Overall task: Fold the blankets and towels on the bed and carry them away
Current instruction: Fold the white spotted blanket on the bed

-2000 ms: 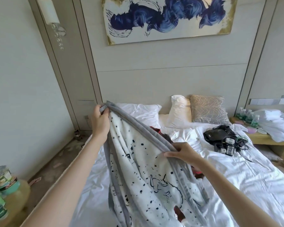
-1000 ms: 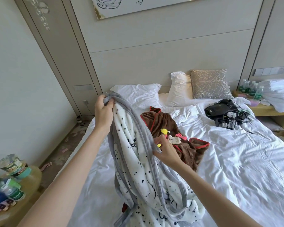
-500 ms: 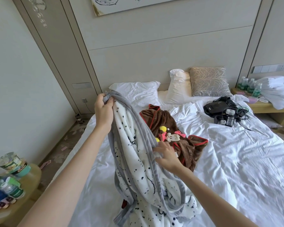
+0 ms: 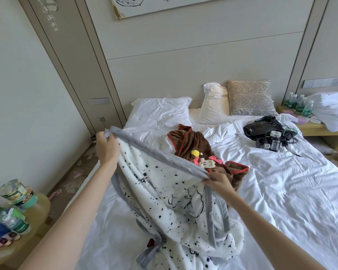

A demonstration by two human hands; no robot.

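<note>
A white blanket with black speckles and a grey border hangs over the bed. My left hand grips one end of its grey edge, raised at the left. My right hand grips the same edge further along, lower and to the right, so the border runs taut between them. The rest of the blanket is bunched on the sheet below. Behind it lies a brown towel with red trim and cartoon patches, partly hidden by the blanket.
White pillows and a grey patterned cushion lean at the headboard. Black devices with cables lie on the bed's right side. A nightstand holds bottles and white linen. A round table with bottles stands at left.
My right hand slid along the grey border and pulled outward, stretching the edge taut between both hands. My left hand dropped lower. The view tilted down, revealing the brown towel.
</note>
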